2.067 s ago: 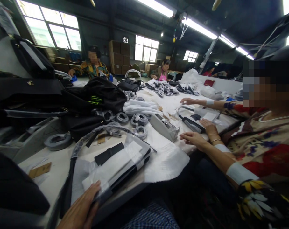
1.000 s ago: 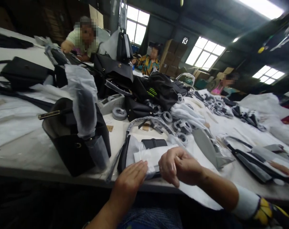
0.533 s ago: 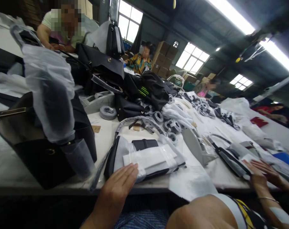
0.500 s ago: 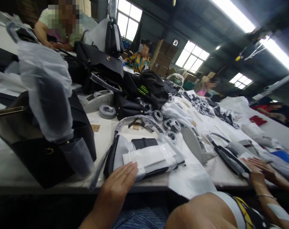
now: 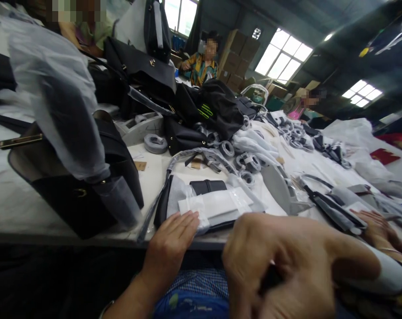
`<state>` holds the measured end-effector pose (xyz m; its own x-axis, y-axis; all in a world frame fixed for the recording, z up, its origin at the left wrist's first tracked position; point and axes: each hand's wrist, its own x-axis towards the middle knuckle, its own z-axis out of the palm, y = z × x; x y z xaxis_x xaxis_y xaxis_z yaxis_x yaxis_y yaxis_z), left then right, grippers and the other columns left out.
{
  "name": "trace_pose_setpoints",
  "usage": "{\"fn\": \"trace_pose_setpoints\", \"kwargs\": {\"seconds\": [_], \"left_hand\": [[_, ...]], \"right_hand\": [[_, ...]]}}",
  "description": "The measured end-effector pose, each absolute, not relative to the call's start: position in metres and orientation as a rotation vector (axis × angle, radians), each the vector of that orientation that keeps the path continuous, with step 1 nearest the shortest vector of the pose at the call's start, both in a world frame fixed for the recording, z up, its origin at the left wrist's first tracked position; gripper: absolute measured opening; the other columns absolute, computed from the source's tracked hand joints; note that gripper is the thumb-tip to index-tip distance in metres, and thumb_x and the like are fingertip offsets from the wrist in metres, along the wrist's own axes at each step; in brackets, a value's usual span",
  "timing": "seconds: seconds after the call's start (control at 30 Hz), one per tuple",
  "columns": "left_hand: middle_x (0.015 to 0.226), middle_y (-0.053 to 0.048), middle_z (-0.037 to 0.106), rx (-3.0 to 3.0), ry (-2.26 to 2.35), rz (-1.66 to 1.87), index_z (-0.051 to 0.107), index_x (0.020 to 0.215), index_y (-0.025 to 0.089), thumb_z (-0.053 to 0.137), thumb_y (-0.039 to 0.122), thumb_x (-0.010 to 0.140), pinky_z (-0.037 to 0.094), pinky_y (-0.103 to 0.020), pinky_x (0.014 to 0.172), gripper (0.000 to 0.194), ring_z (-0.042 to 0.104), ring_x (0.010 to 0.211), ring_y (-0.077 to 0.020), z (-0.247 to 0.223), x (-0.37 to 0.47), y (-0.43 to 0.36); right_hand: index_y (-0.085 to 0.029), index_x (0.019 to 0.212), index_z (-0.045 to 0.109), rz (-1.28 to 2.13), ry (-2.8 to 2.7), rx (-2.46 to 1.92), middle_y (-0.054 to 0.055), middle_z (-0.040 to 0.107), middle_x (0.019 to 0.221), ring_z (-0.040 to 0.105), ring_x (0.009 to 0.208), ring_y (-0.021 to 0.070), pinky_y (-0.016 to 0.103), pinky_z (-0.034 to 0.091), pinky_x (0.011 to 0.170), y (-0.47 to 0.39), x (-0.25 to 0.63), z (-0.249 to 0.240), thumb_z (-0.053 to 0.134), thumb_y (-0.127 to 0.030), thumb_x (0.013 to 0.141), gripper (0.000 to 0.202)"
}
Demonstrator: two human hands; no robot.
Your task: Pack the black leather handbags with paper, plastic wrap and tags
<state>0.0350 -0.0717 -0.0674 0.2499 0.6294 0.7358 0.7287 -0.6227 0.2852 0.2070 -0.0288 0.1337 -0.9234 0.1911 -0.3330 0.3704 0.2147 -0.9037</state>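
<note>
A black and grey handbag (image 5: 207,188), partly covered with white paper and clear plastic, lies on the table before me. Its long wrapped strap (image 5: 201,151) loops over the tabletop. My left hand (image 5: 174,237) rests at the bag's near left corner, fingers stretched flat against the wrapping. Close to the camera is my right hand (image 5: 277,261), raised in front of the table edge and away from the bag. Its fingers are curled closed, and anything inside them is hidden. To the left stands a black bag (image 5: 78,199) with a plastic-wrapped handle (image 5: 64,110).
Coiled wrapped straps (image 5: 155,143) and a heap of black bags (image 5: 217,106) fill the table's middle. At right, a co-worker's hands (image 5: 375,226) are at another wrapped bag (image 5: 330,208). Other people sit across the table.
My right hand has come up into view at the lower right, closed. My left hand stays on the handbag. The view has shifted, so the scene sits differently in the frame.
</note>
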Motion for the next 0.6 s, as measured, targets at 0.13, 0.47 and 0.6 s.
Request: {"fn": "trace_pose_setpoints", "kwargs": {"seconds": [0.13, 0.47, 0.6], "left_hand": [[0.115, -0.007, 0.073, -2.392, -1.332, -1.357, 0.064, 0.117, 0.012, 0.039, 0.018, 0.102, 0.056, -0.037, 0.093, 0.029, 0.068, 0.107, -0.0205, -0.067, 0.037, -0.071], [0.128, -0.011, 0.064, -2.409, -1.479, -1.330, 0.060, 0.129, 0.019, 0.042, 0.013, 0.099, 0.056, -0.038, 0.092, 0.036, 0.063, 0.113, -0.0224, -0.074, 0.039, -0.075], [0.123, -0.011, 0.063, -2.335, -1.556, -1.354, 0.068, 0.111, 0.021, 0.041, 0.015, 0.099, 0.058, -0.036, 0.086, 0.030, 0.063, 0.104, -0.0222, -0.075, 0.040, -0.075]], "right_hand": [[-0.015, 0.097, 0.075, -1.193, 2.586, 0.527, 0.004, 0.074, 0.081, 0.063, 0.066, 0.0113, 0.020, 0.044, 0.063, 0.018, 0.198, 0.111, 0.066, -0.037, 0.092, 0.025], [-0.026, 0.091, 0.077, -0.306, 2.504, 0.447, 0.000, 0.074, 0.081, 0.064, 0.071, 0.0156, 0.025, 0.029, 0.054, 0.074, 0.162, 0.076, 0.069, -0.032, 0.086, 0.012], [-0.027, 0.089, 0.077, -0.204, 2.414, 0.450, 0.000, 0.074, 0.082, 0.064, 0.072, 0.0167, 0.026, 0.029, 0.054, 0.081, 0.153, 0.068, 0.072, -0.031, 0.083, 0.009]]}}
